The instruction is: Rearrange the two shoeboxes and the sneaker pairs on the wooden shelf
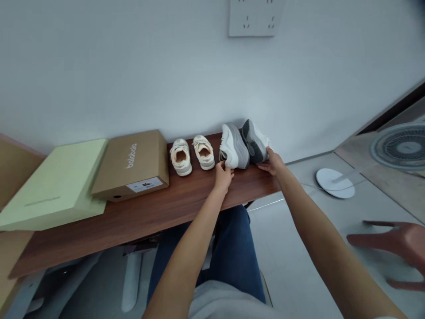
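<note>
A pair of larger white-and-grey sneakers stands near the right end of the brown wooden table (189, 201). Tipped onto its side, the left sneaker (234, 146) turns its thick grey sole to the right. My left hand (223, 176) pinches it at the near end. The right sneaker (255, 141) is also tilted, its dark grey sole facing left. My right hand (272, 162) holds that one at its near right end; some fingers are partly hidden. Left of them, two small cream shoes, one (181, 157) and another (203, 152), rest upright with openings showing.
A brown shoebox (133, 161) and a pale green box (56, 181) lie on the table's left part. Behind is a white wall with a socket panel (254, 20). A fan (335, 182) and a reddish stool (398, 243) stand on the floor at right.
</note>
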The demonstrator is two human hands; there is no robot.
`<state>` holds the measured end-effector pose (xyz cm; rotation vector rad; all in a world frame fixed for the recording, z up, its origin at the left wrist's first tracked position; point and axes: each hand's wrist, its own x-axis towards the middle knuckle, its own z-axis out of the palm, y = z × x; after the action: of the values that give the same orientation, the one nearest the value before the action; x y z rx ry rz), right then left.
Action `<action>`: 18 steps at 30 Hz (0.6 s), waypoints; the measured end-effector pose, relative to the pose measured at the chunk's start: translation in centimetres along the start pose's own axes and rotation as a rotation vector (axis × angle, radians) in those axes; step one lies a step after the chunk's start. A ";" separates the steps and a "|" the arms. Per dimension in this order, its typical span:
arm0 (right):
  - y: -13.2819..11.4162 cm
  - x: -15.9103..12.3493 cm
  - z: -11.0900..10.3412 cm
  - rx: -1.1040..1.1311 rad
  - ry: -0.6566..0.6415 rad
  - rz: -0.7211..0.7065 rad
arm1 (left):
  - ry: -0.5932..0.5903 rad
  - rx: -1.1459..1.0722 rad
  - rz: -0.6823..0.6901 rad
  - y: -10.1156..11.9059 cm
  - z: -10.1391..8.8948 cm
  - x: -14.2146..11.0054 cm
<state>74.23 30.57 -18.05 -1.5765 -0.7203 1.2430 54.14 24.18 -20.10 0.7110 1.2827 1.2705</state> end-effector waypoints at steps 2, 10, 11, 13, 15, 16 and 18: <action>-0.3 -0.5 -0.9 -0.113 0.007 0.018 | 0.015 0.122 0.089 -0.4 -1.9 -1.9; -0.6 -7.1 4.3 -0.615 0.387 -0.853 | 0.565 0.743 0.624 4.2 -11.6 -2.4; 0.0 -8.2 7.1 -0.618 0.206 -0.967 | 0.592 0.782 0.591 5.1 -12.2 -1.2; 1.5 -9.7 12.9 -0.670 -0.131 -1.053 | 0.561 0.785 0.522 6.3 -12.8 0.9; 2.8 -10.2 17.5 -0.664 -0.191 -0.952 | 0.555 0.689 0.489 6.6 -12.8 2.0; 3.3 -10.2 18.9 -0.622 -0.210 -0.897 | 0.558 0.606 0.477 6.4 -12.7 2.1; 4.1 -9.9 20.2 -0.476 -0.157 -0.764 | 0.542 0.365 0.430 5.5 -12.6 1.6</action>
<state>51.62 27.00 -18.40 -1.3448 -1.6266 0.6447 40.46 23.89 -18.21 0.9773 1.9060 1.6689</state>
